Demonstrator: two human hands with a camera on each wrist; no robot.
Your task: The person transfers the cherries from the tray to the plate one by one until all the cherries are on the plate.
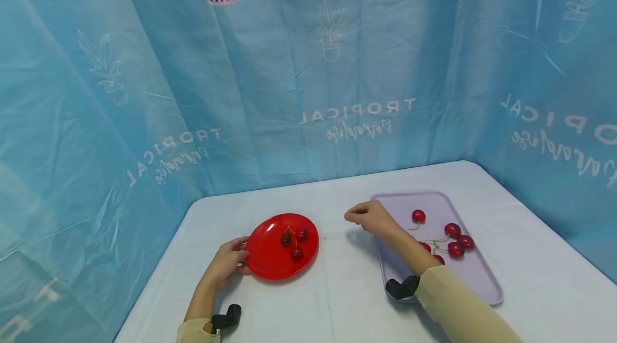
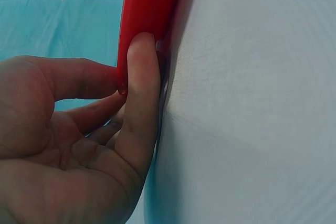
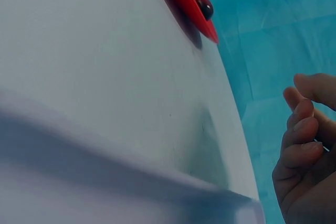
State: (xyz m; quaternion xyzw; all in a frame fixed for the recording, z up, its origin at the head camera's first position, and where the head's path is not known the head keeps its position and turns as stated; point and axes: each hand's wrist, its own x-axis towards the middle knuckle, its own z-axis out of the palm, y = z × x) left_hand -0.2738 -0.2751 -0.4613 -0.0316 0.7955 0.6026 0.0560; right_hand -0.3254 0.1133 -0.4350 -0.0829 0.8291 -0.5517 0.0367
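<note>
A round red plate [image 1: 268, 251] lies toward the left of the table, with three dark red cherries [image 1: 296, 253] joined by stems on it. My left hand [image 1: 225, 262] pinches the plate's left rim; in the left wrist view, fingers lie on both faces of the red rim [image 2: 149, 3]. My right hand [image 1: 373, 218] hovers over the left edge of a pale lilac tray [image 1: 463, 281], its fingers loosely curled with nothing visible between them. Several red cherries [image 1: 456, 249] with green stems lie in the tray, some partly hidden by the right forearm.
A white cloth covers the table [image 1: 308, 311]. Blue printed curtains [image 1: 308, 75] hang along its back and sides. Black wrist mounts [image 1: 402, 288] sit at both sleeves. White tabletop separates the plate from the tray.
</note>
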